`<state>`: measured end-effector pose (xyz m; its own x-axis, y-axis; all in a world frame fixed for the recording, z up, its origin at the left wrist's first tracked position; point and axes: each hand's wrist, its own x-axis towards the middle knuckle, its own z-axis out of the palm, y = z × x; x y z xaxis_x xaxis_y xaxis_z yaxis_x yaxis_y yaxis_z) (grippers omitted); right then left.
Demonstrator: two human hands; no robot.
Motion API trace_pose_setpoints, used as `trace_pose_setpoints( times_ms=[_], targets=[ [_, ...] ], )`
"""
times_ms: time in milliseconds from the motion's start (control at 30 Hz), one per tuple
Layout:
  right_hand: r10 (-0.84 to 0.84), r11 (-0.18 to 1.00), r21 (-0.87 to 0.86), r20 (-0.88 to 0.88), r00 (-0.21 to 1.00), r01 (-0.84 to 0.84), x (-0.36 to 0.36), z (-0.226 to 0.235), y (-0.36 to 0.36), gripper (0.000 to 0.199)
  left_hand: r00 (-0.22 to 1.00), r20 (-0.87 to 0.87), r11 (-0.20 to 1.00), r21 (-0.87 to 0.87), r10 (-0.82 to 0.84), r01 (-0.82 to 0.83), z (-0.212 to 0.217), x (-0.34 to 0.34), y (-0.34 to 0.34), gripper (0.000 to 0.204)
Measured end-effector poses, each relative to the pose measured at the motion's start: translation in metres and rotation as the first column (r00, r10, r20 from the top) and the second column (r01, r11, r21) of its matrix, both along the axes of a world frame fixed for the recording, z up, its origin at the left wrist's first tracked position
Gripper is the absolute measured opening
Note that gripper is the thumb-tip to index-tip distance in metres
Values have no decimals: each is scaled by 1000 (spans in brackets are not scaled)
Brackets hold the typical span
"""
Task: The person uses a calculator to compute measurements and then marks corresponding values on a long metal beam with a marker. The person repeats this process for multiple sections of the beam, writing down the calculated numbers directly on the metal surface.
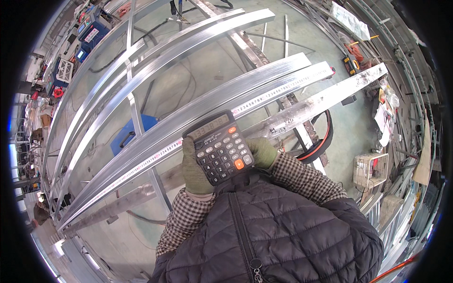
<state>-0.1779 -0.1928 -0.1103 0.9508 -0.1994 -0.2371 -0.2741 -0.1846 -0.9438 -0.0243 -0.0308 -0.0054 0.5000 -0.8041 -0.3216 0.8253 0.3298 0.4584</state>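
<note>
A black desk calculator (218,153) with two orange keys is held in front of my chest, its lit display tilted up toward me. My left hand (196,170), in a green glove, grips its left edge with the thumb on the upper left corner. On the other side my right hand (262,153), gloved the same way, closes on the right edge; its fingers are partly hidden behind the calculator. Just beyond lies a long metal bar with a measuring tape (278,91) stretched along it. The calculator covers part of that tape.
Several long shiny metal profiles (188,45) rest across a metal frame. Nearer me runs a stained white bar (330,96) with handwriting. A white plastic basket (370,170) stands at the right, a blue object (137,131) under the bars, blue machines (92,29) far left.
</note>
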Motion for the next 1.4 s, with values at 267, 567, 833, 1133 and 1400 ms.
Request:
trace_pose_setpoints(
  times_ms=[267, 567, 833, 1133, 1400],
  targets=[
    [-44, 999, 12, 121, 992, 43, -2, -8, 1, 69, 1000, 24, 1000, 28, -1, 1, 1, -1, 2, 69],
    [-119, 984, -116, 124, 985, 134, -1, -15, 5, 64, 998, 57, 999, 40, -1, -2, 5, -3, 2, 69],
    [-24, 997, -79, 33, 999, 26, 0, -10, 0, 66, 1000, 13, 999, 38, -7, 6, 3, -4, 5, 65],
    [30, 999, -22, 22, 999, -29, 1, 16, -1, 74, 1000, 5, 1000, 4, 7, -7, 2, -7, 7, 66],
    [-13, 997, -76, 49, 999, 17, 0, 8, 3, 61, 998, 52, 1000, 22, -22, 21, -7, -4, 12, 78]
  ],
)
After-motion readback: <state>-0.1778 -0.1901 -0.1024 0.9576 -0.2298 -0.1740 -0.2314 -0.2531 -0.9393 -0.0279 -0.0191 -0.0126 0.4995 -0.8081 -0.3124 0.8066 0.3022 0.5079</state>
